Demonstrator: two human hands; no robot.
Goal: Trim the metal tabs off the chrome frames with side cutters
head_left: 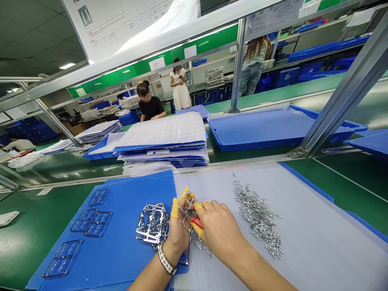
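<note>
Near the middle of the work surface, my left hand (179,232) holds a small silver metal frame (185,198) upright, with yellow finger cots on the fingers. My right hand (220,228), also in yellow finger cots, is closed around red-handled pliers (197,222). The pliers' tip meets the frame, and the exact contact point is partly hidden by the fingers. Just left of my hands lies a pile of shiny metal frames (151,224). A few small metal pieces (199,243) lie beneath my hands. To the right, a long heap of small silver links (257,214) is spread out.
Several dark wire frames (63,258) lie on the blue sheet (121,250) at left. Behind the rail stand stacked plastic sheets (163,131) and a blue tray (254,143). A slanted metal post (348,81) rises at right. Three people are visible beyond the bench.
</note>
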